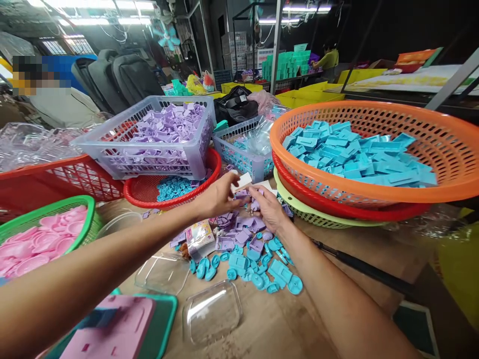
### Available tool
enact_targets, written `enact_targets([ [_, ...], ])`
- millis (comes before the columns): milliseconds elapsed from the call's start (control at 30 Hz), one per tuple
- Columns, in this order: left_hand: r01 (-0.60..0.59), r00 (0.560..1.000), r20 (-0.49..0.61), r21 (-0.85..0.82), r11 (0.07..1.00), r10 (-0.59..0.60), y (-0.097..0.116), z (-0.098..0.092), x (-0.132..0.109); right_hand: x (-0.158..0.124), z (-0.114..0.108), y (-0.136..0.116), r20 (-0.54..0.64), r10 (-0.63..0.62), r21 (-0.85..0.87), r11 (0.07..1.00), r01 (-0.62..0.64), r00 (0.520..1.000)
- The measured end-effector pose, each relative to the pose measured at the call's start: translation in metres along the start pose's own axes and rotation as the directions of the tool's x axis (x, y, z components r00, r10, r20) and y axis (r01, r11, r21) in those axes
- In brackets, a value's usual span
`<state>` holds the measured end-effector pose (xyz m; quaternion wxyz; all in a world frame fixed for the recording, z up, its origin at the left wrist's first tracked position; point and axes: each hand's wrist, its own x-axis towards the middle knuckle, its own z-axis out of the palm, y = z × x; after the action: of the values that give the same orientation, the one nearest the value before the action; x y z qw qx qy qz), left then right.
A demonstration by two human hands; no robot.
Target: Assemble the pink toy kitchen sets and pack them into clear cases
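Note:
My left hand is closed at the fingertips on a small white card above the middle of the table. Beside it, my right hand has its fingers bent around a small purple plastic piece. Below both hands lies a loose heap of purple plastic parts and turquoise plastic parts. A small printed box stands at the heap's left side. Two clear plastic trays lie nearer to me, one of them a rounded clear tray.
Purple parts fill a translucent crate over a red basket. At right, an orange basket of turquoise pieces tops stacked baskets. Left are a green basket of pink pieces and a pink plastic panel. Co-workers sit farther back.

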<state>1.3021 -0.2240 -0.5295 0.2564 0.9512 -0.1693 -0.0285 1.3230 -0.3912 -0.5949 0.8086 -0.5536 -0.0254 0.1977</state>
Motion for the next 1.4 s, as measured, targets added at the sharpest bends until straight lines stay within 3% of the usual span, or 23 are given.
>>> enact_targets([
  [167, -0.049, 0.96, 0.279, 0.244, 0.968, -0.021, -0.023, 0.004, -0.039, 0.004, -0.005, 0.001, -0.088, 0.059, 0.015, 0.998, -0.058, 0.994],
  [267, -0.034, 0.948, 0.313, 0.284, 0.958, -0.059, -0.022, 0.002, -0.05, 0.003, -0.004, 0.003, -0.083, 0.077, -0.01, 0.997, -0.078, 0.994],
  [433, -0.014, 0.937, 0.331, 0.364, 0.931, -0.115, -0.022, 0.003, -0.048, 0.002, -0.004, 0.004, -0.028, 0.036, -0.069, 0.997, -0.038, 0.999],
  [533, 0.015, 0.949, 0.303, 0.239, 0.971, -0.089, -0.028, -0.001, -0.04, 0.001, -0.005, 0.002, 0.014, 0.0, -0.097, 0.995, 0.002, 1.0],
  [700, 0.18, 0.975, 0.165, -0.208, 0.961, -0.147, -0.015, -0.016, -0.015, -0.005, -0.001, 0.001, 0.101, -0.003, -0.189, 0.982, 0.022, 0.995],
  [800, 0.162, 0.976, 0.187, -0.296, 0.941, -0.109, -0.001, -0.021, -0.002, -0.007, 0.0, 0.0, 0.157, -0.006, -0.109, 0.994, 0.024, 0.988],
  [900, 0.147, 0.982, 0.16, -0.327, 0.934, -0.098, 0.0, -0.017, 0.0, -0.005, -0.001, -0.004, 0.092, -0.065, 0.032, 0.998, 0.063, 0.994],
  [1000, 0.172, 0.98, 0.131, -0.216, 0.961, -0.146, -0.015, -0.006, -0.007, -0.003, -0.002, -0.008, 0.0, -0.064, 0.113, 0.992, 0.064, 0.998],
  [1100, 0.114, 0.98, 0.157, 0.067, 0.991, -0.123, -0.027, 0.01, -0.012, -0.003, -0.002, -0.009, 0.015, -0.03, 0.168, 0.985, 0.027, 0.999],
  [1200, 0.092, 0.972, 0.191, 0.238, 0.967, -0.139, -0.027, 0.028, -0.007, -0.004, -0.003, -0.007, 0.055, 0.0, 0.181, 0.983, -0.01, 0.998],
  [1400, 0.177, 0.957, 0.177, 0.275, 0.945, -0.231, -0.014, 0.039, 0.015, -0.002, -0.005, -0.006, 0.124, 0.017, 0.152, 0.988, -0.036, 0.992],
])
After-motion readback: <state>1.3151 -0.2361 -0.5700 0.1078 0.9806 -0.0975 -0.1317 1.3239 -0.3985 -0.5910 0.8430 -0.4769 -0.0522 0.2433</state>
